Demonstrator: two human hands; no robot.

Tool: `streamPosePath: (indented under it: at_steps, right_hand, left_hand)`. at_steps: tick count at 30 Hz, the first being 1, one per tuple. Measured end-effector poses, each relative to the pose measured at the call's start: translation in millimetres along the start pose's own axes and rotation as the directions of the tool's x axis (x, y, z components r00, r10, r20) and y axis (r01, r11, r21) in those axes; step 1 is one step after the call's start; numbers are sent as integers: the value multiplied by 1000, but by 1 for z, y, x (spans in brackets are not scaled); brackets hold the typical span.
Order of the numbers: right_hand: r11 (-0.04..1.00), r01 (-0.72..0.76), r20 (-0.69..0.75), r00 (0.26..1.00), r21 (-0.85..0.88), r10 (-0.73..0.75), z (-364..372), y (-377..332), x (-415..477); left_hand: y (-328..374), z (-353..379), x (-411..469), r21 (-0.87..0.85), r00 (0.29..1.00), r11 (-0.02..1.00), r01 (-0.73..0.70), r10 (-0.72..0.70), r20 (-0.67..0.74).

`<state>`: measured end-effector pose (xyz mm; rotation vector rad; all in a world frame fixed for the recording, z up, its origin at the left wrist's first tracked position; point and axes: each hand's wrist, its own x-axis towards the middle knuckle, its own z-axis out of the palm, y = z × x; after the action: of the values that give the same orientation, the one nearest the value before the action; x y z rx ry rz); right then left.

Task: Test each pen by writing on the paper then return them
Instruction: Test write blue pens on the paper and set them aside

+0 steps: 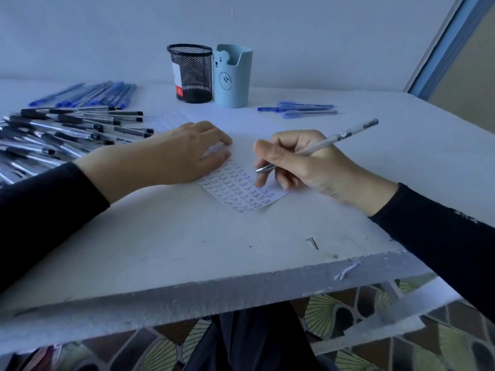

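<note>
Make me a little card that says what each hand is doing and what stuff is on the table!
left hand: lies flat on the paper
right hand: fingers grip a pen, tip down by the paper
paper: rows of small written words
black pens: big pile at the left
blue pens: one bunch behind the black pens, a few more at the right
mesh cup: at the back, beside the bear cup
nail: near the table front edge
</note>
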<state>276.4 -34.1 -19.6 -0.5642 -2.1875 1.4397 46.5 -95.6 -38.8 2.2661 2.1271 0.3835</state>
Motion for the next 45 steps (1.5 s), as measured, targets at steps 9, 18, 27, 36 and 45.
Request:
streamPosePath:
  at_steps: [9,18,27,36,45]
  right_hand:
    - [986,28,-72,997,-166,-41,-1,10,-1]
    - [968,79,-47,995,-236,-93,2,13,1]
    - [965,85,-46,994,-248,-99,3,8,0]
    - [962,78,-52,994,-263,-95,3,8,2]
    - [964,67,-51,995,-256,-82,2,7,1]
  left_hand:
    - [-3,-1,0,-6,1000,1000,-5,5,29]
    - [-6,0,1,-15,1000,1000,-8,8,25]
    - [-6,0,0,-16,1000,1000,-1,2,23]
    - [-4,-2,1,-16,1000,1000,-5,5,26]
    - [-4,-2,1,-10,999,1000,-2,3,36]
